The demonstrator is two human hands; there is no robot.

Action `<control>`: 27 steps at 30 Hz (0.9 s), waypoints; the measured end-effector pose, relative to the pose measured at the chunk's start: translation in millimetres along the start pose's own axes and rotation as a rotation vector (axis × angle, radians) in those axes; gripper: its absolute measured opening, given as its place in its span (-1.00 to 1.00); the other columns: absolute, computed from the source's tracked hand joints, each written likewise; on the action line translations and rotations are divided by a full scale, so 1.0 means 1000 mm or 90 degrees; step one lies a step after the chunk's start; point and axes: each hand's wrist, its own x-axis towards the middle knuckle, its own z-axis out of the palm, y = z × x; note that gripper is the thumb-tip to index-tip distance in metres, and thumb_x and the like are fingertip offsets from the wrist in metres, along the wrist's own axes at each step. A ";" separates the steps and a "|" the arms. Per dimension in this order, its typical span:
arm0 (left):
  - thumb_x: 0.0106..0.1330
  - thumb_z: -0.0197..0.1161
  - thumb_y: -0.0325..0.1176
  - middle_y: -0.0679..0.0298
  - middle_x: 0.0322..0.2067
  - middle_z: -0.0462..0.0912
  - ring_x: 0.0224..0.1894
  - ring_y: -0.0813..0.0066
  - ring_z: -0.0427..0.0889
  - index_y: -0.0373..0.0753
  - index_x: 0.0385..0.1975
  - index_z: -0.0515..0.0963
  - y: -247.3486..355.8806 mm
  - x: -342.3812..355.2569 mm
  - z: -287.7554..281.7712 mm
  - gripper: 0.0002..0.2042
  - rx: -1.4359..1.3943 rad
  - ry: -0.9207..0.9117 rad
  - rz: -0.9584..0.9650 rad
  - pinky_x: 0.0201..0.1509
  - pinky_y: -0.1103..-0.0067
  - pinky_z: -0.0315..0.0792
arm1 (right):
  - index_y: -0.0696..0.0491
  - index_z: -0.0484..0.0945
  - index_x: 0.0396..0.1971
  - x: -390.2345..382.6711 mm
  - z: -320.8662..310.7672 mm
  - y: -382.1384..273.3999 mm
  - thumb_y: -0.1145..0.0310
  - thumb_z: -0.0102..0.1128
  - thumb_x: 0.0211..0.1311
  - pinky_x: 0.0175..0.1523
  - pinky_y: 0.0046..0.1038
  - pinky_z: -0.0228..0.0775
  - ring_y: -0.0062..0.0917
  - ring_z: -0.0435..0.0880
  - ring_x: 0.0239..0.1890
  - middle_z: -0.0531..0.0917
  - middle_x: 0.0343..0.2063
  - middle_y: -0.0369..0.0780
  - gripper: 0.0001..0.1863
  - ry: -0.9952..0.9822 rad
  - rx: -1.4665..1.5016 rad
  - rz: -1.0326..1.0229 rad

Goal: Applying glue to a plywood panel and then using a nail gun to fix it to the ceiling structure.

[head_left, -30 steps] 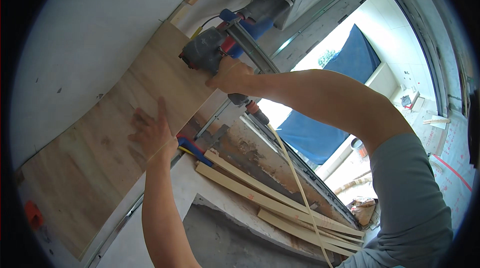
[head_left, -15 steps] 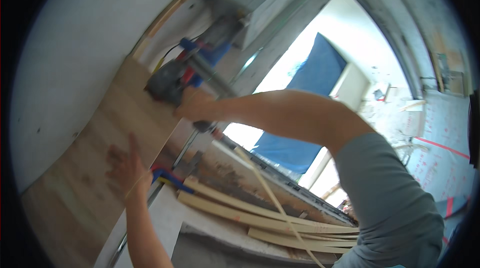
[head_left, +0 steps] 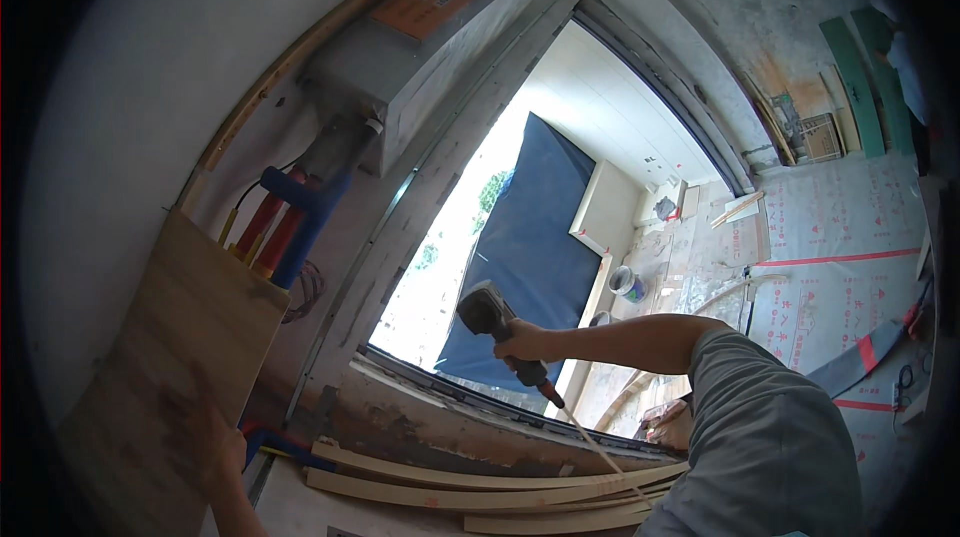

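Observation:
My right hand (head_left: 525, 340) is closed around the handle of a dark nail gun (head_left: 484, 309), held out in front of the window opening and apart from the panel. A thin pale air hose (head_left: 600, 454) runs from the red fitting at the handle's base toward my right sleeve. On the left, a plywood panel (head_left: 215, 287) stands along the white wall. My left hand (head_left: 212, 442) lies against the panel's lower part near its right edge, fingers stretched out and somewhat blurred.
Long wooden strips (head_left: 430, 492) lie along the bottom. Blue and red pipes (head_left: 295, 227) rise beside the panel, below a grey boxed duct (head_left: 370, 72). A dark blue sheet (head_left: 530, 257) hangs beyond the window opening; a bucket (head_left: 627, 284) stands to its right.
My right hand has drawn the nail gun away from the panel's top edge, to the right and down. The view has shifted; my left hand remains at the panel, lower in the picture.

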 end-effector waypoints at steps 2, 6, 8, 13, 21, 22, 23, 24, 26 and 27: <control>0.07 0.38 -0.45 -0.20 0.45 -0.09 0.45 -0.17 0.08 0.28 0.51 -0.30 -0.009 0.002 0.016 0.11 -0.031 -0.017 0.017 0.30 -0.10 0.23 | 0.13 0.46 -0.52 -0.034 -0.026 0.073 0.37 0.30 0.07 -0.54 -0.45 0.44 -0.55 0.57 -0.66 0.53 -0.67 -0.27 -0.80 0.144 -0.078 0.135; 0.08 0.36 -0.46 -0.16 0.45 -0.09 0.46 -0.12 0.07 0.30 0.50 -0.31 0.001 -0.006 -0.017 0.10 0.033 -0.072 -0.007 0.32 -0.05 0.26 | 0.11 0.53 -0.56 -0.092 -0.053 0.206 0.36 0.31 0.10 -0.50 -0.42 0.43 -0.55 0.54 -0.64 0.57 -0.63 -0.24 -0.82 0.385 0.080 0.361; 0.07 0.37 -0.45 -0.13 0.46 -0.08 0.47 -0.10 0.06 0.30 0.50 -0.30 0.008 -0.001 -0.022 0.11 0.029 -0.070 -0.007 0.31 -0.04 0.27 | 0.11 0.55 -0.57 -0.103 -0.073 0.292 0.38 0.33 0.10 -0.44 -0.39 0.46 -0.49 0.56 -0.60 0.60 -0.58 -0.21 -0.83 0.444 0.170 0.421; 0.03 0.40 -0.43 -0.06 0.47 -0.06 0.48 -0.05 0.07 0.28 0.51 -0.29 0.005 -0.008 -0.028 0.13 0.037 -0.040 -0.041 0.27 -0.01 0.32 | 0.13 0.55 -0.29 -0.130 -0.065 0.362 0.12 0.14 0.31 -0.29 -0.12 0.49 -0.34 0.63 -0.46 0.65 -0.35 -0.12 -0.67 0.447 0.155 0.679; 0.08 0.31 -0.50 -0.09 0.48 -0.11 0.48 -0.10 0.04 0.31 0.50 -0.23 -0.007 -0.002 0.007 0.06 0.044 -0.039 -0.026 0.31 0.03 0.30 | 0.28 0.58 -0.28 -0.103 -0.029 0.270 0.43 0.31 0.19 -0.50 -0.29 0.50 -0.40 0.59 -0.58 0.61 -0.47 -0.14 -0.78 0.374 0.289 0.553; 0.09 0.31 -0.49 -0.10 0.47 -0.12 0.48 -0.13 0.02 0.30 0.50 -0.22 -0.006 -0.002 -0.003 0.04 -0.016 -0.081 -0.017 0.32 -0.02 0.26 | 0.27 0.59 -0.35 -0.096 -0.029 0.257 0.44 0.30 0.19 -0.52 -0.31 0.48 -0.40 0.59 -0.59 0.60 -0.50 -0.15 -0.82 0.333 0.325 0.516; 0.10 0.30 -0.48 -0.11 0.47 -0.13 0.48 -0.17 0.00 0.28 0.50 -0.21 0.000 -0.001 -0.016 0.03 -0.074 -0.120 -0.018 0.33 -0.08 0.23 | 0.25 0.58 -0.36 -0.088 -0.026 0.237 0.45 0.29 0.19 -0.53 -0.34 0.47 -0.43 0.57 -0.61 0.59 -0.53 -0.18 -0.84 0.313 0.311 0.470; 0.12 0.29 -0.46 -0.14 0.46 -0.13 0.47 -0.21 -0.01 0.27 0.50 -0.19 0.006 0.002 -0.013 0.00 -0.042 -0.082 -0.010 0.32 -0.12 0.21 | 0.23 0.56 -0.37 -0.080 -0.024 0.207 0.45 0.28 0.19 -0.53 -0.37 0.46 -0.47 0.56 -0.62 0.57 -0.55 -0.21 -0.85 0.295 0.300 0.422; 0.16 0.28 -0.43 -0.19 0.45 -0.11 0.46 -0.25 -0.02 0.26 0.49 -0.17 0.008 0.002 -0.013 -0.05 0.008 -0.056 0.005 0.30 -0.19 0.19 | 0.16 0.54 -0.33 -0.066 -0.011 0.127 0.46 0.28 0.17 -0.49 -0.40 0.48 -0.52 0.57 -0.61 0.54 -0.59 -0.25 -0.87 0.165 0.307 0.285; 0.17 0.27 -0.41 -0.22 0.43 -0.10 0.46 -0.25 -0.02 0.26 0.48 -0.16 0.016 0.007 -0.014 -0.07 0.008 -0.059 0.022 0.29 -0.21 0.19 | 0.15 0.52 -0.29 -0.062 -0.008 0.083 0.47 0.27 0.17 -0.48 -0.43 0.49 -0.54 0.58 -0.60 0.53 -0.59 -0.27 -0.85 0.125 0.316 0.226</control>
